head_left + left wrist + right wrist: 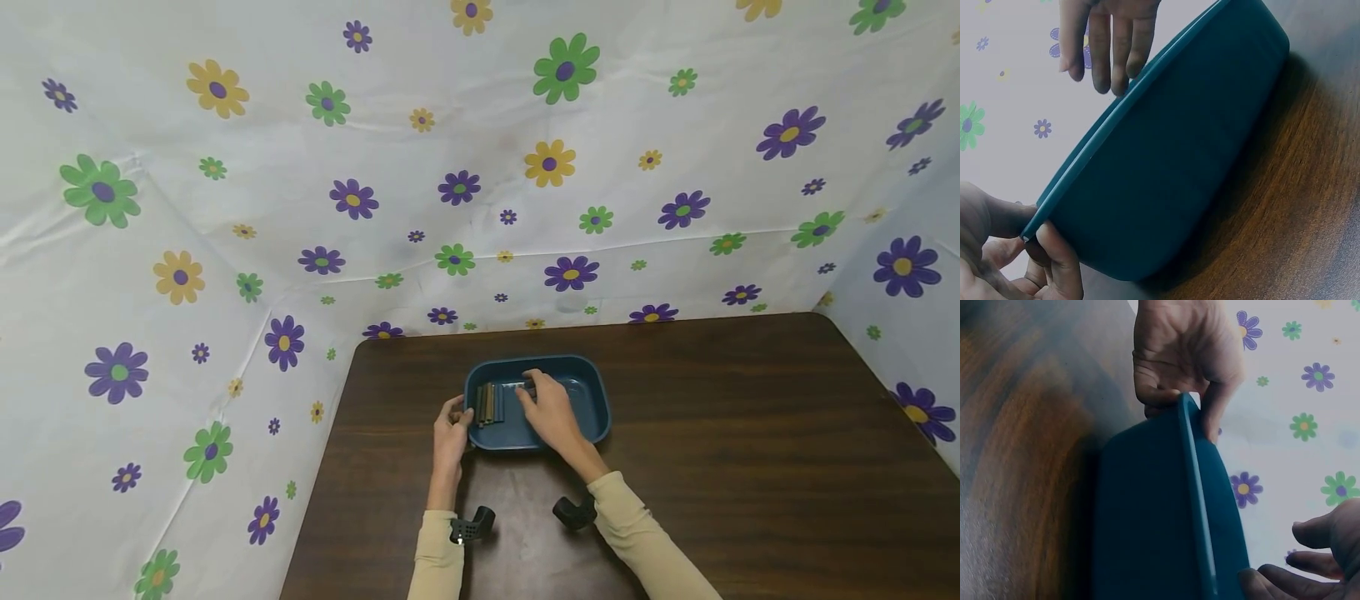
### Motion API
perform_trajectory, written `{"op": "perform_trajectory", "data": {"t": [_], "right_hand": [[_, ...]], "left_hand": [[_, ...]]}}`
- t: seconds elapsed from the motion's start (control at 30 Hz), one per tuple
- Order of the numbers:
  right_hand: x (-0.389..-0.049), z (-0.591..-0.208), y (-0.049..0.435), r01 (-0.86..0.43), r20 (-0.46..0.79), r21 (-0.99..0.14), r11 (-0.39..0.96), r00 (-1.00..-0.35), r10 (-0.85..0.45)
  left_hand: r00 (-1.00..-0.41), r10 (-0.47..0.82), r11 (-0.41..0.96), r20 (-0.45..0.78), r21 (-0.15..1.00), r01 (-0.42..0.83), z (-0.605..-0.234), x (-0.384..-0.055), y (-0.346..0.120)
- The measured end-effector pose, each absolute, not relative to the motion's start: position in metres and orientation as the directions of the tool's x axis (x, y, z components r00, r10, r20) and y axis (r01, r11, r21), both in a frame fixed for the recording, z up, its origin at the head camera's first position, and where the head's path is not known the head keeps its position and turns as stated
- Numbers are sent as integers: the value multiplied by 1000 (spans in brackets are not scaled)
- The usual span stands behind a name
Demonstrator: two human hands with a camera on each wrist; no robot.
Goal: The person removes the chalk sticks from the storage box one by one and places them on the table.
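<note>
A deep blue plastic tub (592, 433) with rounded corners stands on the table. Slim rods (490, 403) in dark, brownish-gold and blue tones lie side by side along its left end. My left hand (452, 435) pinches the tub's rim at the left, thumb on one side and fingers on the other, as the right wrist view also shows. Over the inside of the tub hangs my right hand (551, 410), its thumb and fingers apart and pointing down to the right of the rods. In the left wrist view that hand's fingers (1121, 53) hang nearly straight beside the rim.
The dark wood-grain table (735, 433) extends well to the right of the tub. White cloth (480, 125) with a flower print covers the wall behind and at both sides. A black wrist camera (474, 525) sits on the left sleeve, another (574, 512) by the right.
</note>
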State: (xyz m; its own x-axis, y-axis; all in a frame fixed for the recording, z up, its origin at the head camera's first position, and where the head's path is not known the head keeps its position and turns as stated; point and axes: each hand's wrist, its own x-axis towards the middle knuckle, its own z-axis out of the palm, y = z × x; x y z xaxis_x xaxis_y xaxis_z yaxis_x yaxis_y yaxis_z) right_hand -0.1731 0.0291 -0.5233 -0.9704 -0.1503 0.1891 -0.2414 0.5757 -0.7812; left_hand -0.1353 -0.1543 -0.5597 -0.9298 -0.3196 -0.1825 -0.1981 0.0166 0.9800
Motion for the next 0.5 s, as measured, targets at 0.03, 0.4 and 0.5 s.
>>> {"op": "perform_trajectory", "data": {"t": [0.03, 0.4, 0.5], "right_hand": [[-174, -525, 28, -244, 193, -784, 572, -970, -148], [-173, -541, 15, -231, 166, -845, 482, -971, -174], [-174, -544, 12, -206, 140, -853, 480, -975, -170]], "left_hand": [[-930, -320, 15, -183, 980, -198, -559, -135, -154], [-928, -320, 10, -190, 979, -204, -557, -134, -154], [-931, -310, 2, -194, 979, -205, -557, -133, -154]]}}
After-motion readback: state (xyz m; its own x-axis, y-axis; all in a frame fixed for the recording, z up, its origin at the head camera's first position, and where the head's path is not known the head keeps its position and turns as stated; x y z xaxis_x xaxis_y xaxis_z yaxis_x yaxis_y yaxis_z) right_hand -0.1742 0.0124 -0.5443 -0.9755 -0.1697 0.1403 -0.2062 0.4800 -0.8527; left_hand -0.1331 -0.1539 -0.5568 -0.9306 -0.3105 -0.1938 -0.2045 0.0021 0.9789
